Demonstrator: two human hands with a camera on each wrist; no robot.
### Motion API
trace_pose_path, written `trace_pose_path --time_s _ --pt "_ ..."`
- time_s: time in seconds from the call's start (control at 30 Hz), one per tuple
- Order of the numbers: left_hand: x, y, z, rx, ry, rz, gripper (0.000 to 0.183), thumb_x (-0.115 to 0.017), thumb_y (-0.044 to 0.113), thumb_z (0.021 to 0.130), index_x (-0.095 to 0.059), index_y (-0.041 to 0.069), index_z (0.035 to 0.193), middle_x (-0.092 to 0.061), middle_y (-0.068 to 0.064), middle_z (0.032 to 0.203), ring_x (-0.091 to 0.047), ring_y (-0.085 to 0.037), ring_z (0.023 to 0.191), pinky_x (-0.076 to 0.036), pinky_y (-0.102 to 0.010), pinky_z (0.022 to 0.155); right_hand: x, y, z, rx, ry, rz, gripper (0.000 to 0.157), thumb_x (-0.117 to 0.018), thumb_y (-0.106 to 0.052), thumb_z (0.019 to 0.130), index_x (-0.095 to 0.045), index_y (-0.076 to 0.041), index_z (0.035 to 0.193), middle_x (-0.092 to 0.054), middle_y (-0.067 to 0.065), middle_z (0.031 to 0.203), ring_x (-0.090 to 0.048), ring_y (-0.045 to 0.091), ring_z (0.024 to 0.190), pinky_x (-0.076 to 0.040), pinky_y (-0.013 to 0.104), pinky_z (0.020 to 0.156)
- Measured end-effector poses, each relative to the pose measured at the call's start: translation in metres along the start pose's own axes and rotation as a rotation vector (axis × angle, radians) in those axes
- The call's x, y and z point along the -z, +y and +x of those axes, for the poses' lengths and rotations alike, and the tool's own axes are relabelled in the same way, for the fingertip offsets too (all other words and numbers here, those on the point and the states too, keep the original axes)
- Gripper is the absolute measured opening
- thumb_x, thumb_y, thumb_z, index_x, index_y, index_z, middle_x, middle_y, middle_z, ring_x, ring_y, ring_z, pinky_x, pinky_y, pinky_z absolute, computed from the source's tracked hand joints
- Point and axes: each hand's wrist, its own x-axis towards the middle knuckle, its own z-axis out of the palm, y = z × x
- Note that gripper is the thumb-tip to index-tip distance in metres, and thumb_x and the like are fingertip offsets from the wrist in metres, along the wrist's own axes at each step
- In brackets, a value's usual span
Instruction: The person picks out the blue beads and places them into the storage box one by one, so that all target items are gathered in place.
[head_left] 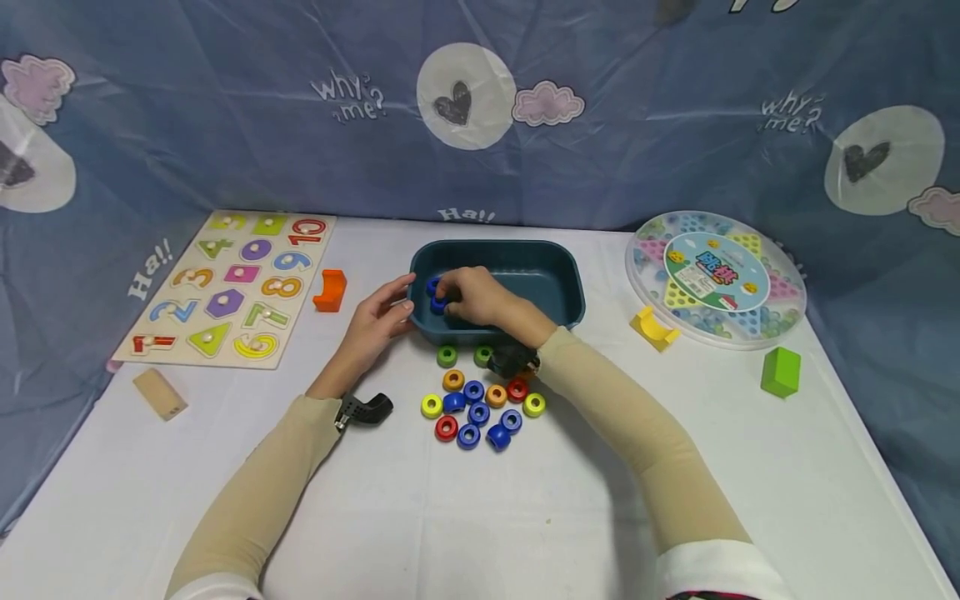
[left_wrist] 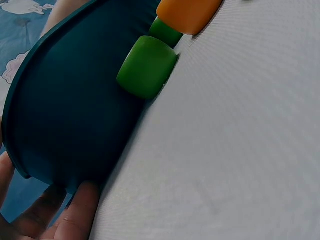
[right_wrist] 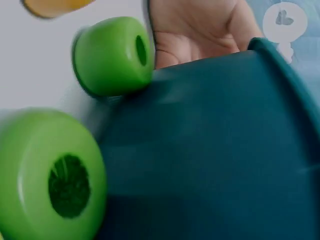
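Showing inside tray [head_left: 534, 285]; two blue beads [head_left: 432, 287]

Tan fitted sleeves [head_left: 262, 492], white upper cuffs [head_left: 720, 571] (red beneath one), black wrist cameras [head_left: 371, 409]

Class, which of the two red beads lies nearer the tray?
The right-hand red bead, just right of an orange bead; the other red bead, farther left, lies farther from the tray.

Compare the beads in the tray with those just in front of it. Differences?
Colour: the inside beads are blue, the front beads green.
Place: the inside beads are within the tray; the front beads stand on the table beside it.
View: the front beads show in both wrist views, the inside beads in neither.
Both are small and round.
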Motion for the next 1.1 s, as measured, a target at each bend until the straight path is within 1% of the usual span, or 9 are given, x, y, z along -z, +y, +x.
trace_pose_path --time_s 0.07,0.17,0.33,0.47,0.6,0.7,0.77,0.93,1.1 --pt "-0.001 0.0 0.0 -0.003 0.001 0.002 0.048 -0.05 0.022 0.102 -0.04 0.018 0.149 -0.042 -0.016 0.148 -0.053 -0.028 0.121 -0.056 -0.022 0.091 0.003 -0.002 -0.006 0.03 0.039 0.027 0.02 -0.069 -0.011 0.088 -0.069 -0.006 0.108 -0.071 0.008 0.109 -0.065 0.019 0.095 -0.055 0.03 0.086" --pt "-0.001 0.0 0.0 0.0 0.003 0.01 0.048 -0.05 0.023 0.102 -0.04 0.018 0.149 -0.042 -0.016 0.148 -0.054 -0.024 0.119 -0.055 -0.023 0.091 0.012 -0.009 -0.02 0.092 0.104 0.081 0.021 -0.068 -0.013 0.09 -0.069 -0.005 0.11 -0.071 0.008 0.109 -0.062 0.017 0.081 -0.054 0.027 0.073" --pt "-0.002 -0.001 0.0 -0.002 0.004 0.01 0.049 -0.05 0.022 0.102 -0.04 0.017 0.149 -0.041 -0.016 0.149 -0.053 -0.022 0.12 -0.055 -0.025 0.093 0.024 -0.026 -0.057 0.222 0.14 0.163 0.022 -0.068 -0.015 0.091 -0.069 -0.005 0.11 -0.071 0.009 0.105 -0.054 0.011 0.062 -0.048 0.022 0.057" --pt "-0.002 0.0 0.001 -0.012 0.006 0.0 0.049 -0.051 0.021 0.102 -0.041 0.015 0.149 -0.041 -0.017 0.149 -0.053 -0.026 0.121 -0.056 -0.025 0.092 0.022 -0.034 -0.086 0.299 0.096 0.18 0.02 -0.068 -0.015 0.09 -0.07 -0.007 0.108 -0.072 0.008 0.102 -0.054 0.008 0.063 -0.05 0.022 0.058" --pt "-0.001 0.001 0.0 -0.012 0.011 -0.003 0.048 -0.051 0.02 0.102 -0.041 0.016 0.148 -0.042 -0.017 0.148 -0.053 -0.027 0.12 -0.056 -0.023 0.09 0.011 -0.034 -0.104 0.29 -0.01 0.153 0.021 -0.068 -0.015 0.09 -0.07 -0.008 0.11 -0.071 0.006 0.104 -0.057 0.008 0.072 -0.054 0.023 0.064" --pt "-0.001 0.0 0.001 -0.013 0.013 -0.008 0.048 -0.051 0.02 0.102 -0.041 0.016 0.148 -0.042 -0.017 0.148 -0.054 -0.027 0.119 -0.056 -0.023 0.09 0.002 -0.032 -0.109 0.258 -0.085 0.136 0.021 -0.068 -0.015 0.09 -0.07 -0.009 0.111 -0.07 0.005 0.105 -0.056 0.009 0.072 -0.053 0.022 0.063" --pt "-0.001 -0.001 0.001 -0.014 0.012 -0.014 0.048 -0.051 0.02 0.102 -0.041 0.015 0.149 -0.042 -0.018 0.148 -0.054 -0.027 0.119 -0.056 -0.023 0.09 -0.004 -0.032 -0.11 0.255 -0.108 0.131 0.02 -0.069 -0.015 0.089 -0.071 -0.01 0.109 -0.07 0.002 0.104 -0.055 0.009 0.069 -0.051 0.02 0.061" --pt "-0.001 -0.001 0.001 -0.012 0.01 -0.031 0.048 -0.051 0.019 0.101 -0.041 0.014 0.148 -0.043 -0.017 0.147 -0.053 -0.028 0.12 -0.056 -0.023 0.09 -0.017 -0.032 -0.11 0.348 -0.129 0.13 0.018 -0.072 -0.012 0.087 -0.072 -0.011 0.104 -0.069 0.0 0.103 -0.052 0.006 0.066 -0.048 0.015 0.059" --pt "-0.001 -0.001 0.001 -0.014 0.009 -0.024 0.048 -0.052 0.02 0.101 -0.042 0.015 0.148 -0.044 -0.016 0.147 -0.053 -0.029 0.121 -0.056 -0.023 0.09 -0.026 -0.035 -0.11 0.426 -0.174 0.106 0.016 -0.072 -0.011 0.087 -0.074 -0.014 0.102 -0.068 -0.002 0.107 -0.058 0.007 0.083 -0.049 0.015 0.068"
